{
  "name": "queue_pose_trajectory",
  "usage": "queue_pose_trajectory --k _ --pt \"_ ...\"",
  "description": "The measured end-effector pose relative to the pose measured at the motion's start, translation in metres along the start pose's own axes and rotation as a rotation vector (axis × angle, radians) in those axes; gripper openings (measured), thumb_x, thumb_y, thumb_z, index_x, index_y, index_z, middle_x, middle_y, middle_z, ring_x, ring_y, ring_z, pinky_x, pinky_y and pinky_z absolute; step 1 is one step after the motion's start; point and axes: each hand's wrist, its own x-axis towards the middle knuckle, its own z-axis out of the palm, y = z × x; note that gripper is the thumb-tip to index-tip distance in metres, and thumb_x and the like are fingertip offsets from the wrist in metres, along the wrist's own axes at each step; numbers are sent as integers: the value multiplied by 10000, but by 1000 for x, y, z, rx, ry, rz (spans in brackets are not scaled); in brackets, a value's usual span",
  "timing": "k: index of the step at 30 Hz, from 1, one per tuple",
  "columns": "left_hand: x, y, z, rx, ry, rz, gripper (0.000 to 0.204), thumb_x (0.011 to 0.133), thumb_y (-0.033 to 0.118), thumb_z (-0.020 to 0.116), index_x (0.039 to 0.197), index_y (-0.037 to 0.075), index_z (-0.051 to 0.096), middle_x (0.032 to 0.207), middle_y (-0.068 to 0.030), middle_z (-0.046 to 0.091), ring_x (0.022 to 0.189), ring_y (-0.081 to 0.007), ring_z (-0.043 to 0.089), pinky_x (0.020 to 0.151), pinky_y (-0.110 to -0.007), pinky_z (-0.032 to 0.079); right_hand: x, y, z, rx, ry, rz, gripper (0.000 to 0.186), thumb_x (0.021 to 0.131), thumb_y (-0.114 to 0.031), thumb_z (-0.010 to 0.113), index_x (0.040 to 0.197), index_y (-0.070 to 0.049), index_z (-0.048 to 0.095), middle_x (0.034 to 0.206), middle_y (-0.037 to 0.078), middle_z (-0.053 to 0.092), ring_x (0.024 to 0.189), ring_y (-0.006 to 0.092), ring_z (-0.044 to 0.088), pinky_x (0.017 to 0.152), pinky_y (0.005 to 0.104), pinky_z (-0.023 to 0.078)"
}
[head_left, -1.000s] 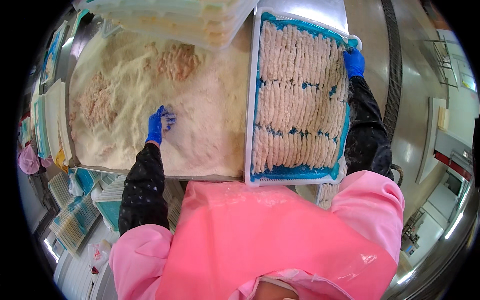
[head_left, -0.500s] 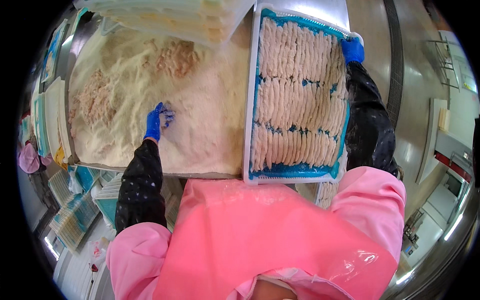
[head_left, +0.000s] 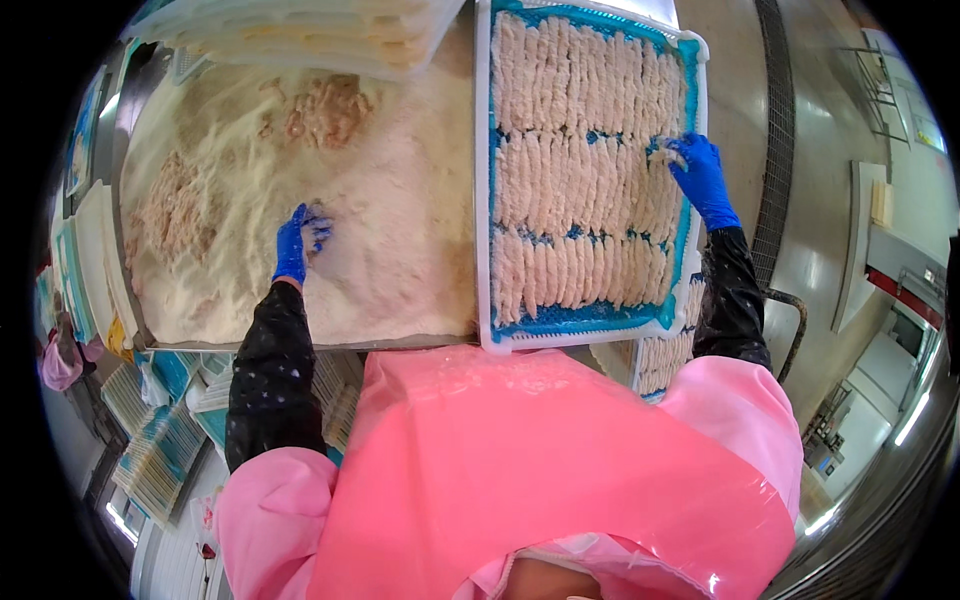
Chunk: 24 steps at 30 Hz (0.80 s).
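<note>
My left hand (head_left: 299, 243), in a blue glove, hovers at or touches the pale coating powder (head_left: 400, 220) spread over the wide work surface. Its powdered fingers are apart, and nothing shows between them. To the right lies a white crate (head_left: 484, 200) lined with blue netting (head_left: 570, 322). Coated meat strips (head_left: 560, 180) fill it in three rows, side by side. My right hand (head_left: 703, 180), gloved in blue too, reaches over the crate's right rim. Its fingertips are bent around the upper end of a strip (head_left: 661, 156) at the right end of the middle row.
Raw meat pieces (head_left: 325, 110) lie half buried in the powder, with another pile (head_left: 180, 210) at the left. Stacked pale trays (head_left: 300, 35) overhang the far edge. Below the crate's near right corner stands another filled tray (head_left: 665, 362). A metal rail (head_left: 798, 325) curves at the right.
My right hand has come from the crate's far right corner nearer to me, onto the middle row's strips. My left hand stays over the powder. The whole view has shifted slightly.
</note>
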Motion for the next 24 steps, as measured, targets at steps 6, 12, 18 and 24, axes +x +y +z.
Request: queue_pose_trajectory --k 6,12,18,24 --pt "7 -1 -1 31 26 11 449 859 447 474 1088 68 549 856 -99 635 601 -170 552 452 -239 377 -8 16 9 -54 -50 -47 307 693 -83 633 996 -129 616 1109 101 512 1046 291 463 904 374 324" --pt "9 -5 -7 -2 21 0 432 861 441 470 1063 69 557 856 -99 636 608 -172 560 459 -243 369 -33 25 14 155 23 51 292 687 -58 622 972 -121 623 1053 105 562 998 294 502 882 353 354" --pt "8 -4 -3 54 27 39 432 864 440 462 1062 68 557 860 -101 637 605 -163 556 451 -243 358 -44 7 24 45 287 271 211 701 -164 650 901 -98 650 911 69 611 925 250 523 824 359 345" --pt "9 -5 -4 -4 -16 68 441 868 432 454 1076 55 553 851 -100 639 583 -158 551 448 -240 361 -30 -22 23 -166 194 358 225 709 -297 657 840 -113 662 783 42 609 835 219 512 771 378 309"
